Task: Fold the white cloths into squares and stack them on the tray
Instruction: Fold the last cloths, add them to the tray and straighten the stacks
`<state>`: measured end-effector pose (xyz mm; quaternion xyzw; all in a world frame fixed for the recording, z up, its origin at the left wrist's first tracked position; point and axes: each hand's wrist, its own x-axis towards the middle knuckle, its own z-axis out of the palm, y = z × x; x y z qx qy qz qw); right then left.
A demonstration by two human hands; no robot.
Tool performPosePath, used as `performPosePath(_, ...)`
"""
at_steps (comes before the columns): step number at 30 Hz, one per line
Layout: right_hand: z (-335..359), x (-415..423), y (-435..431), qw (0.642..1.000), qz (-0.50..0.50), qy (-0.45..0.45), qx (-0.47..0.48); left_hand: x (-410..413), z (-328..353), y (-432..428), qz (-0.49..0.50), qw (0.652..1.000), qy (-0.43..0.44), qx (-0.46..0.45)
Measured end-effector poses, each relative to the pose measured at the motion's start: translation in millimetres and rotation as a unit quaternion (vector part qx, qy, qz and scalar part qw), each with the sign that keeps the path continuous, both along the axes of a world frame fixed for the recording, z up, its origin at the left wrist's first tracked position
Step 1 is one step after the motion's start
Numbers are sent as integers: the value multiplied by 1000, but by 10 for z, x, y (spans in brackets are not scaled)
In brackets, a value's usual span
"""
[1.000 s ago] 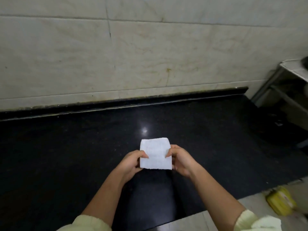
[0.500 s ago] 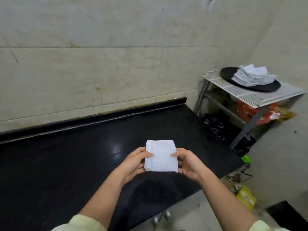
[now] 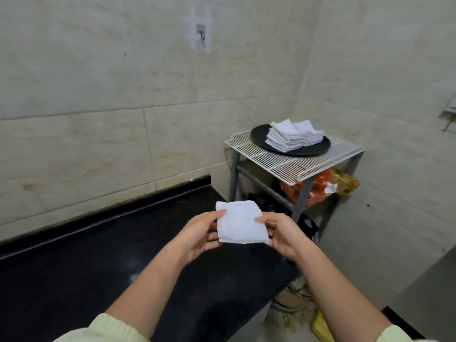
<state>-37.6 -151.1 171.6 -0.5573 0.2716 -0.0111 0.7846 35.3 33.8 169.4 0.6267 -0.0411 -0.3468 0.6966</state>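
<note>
Folded white cloth (image 3: 240, 222), square, held in the air well apart from the black tray (image 3: 261, 137), on the person's side of it. Left hand (image 3: 197, 235) and right hand (image 3: 283, 235) each pinch one side edge, thumbs on top. On the tray: stack of folded cloths (image 3: 293, 135).

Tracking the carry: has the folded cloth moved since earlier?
Yes: the folded cloth went right along the black counter, from its middle to its right end, nearer the wire rack.
</note>
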Motion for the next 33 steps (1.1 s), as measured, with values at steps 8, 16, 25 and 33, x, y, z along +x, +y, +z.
performPosePath(8,389,691,-1256,997,55,-60,-11,806,355,-1184,-18,999,-39,-4)
performPosePath(16,752,1426,-2333,996,57,-73,-9,1475,718,-2225,-3,998,-60,-17)
performPosePath(25,1055,2109,-3459,994,48,-91,-45,1947,1015,-3274,23,993,-111,-14)
performPosePath(33,1196,2868,-4704,988,63,-77,-120,2457,1186,-4433,58,989,-138,-6)
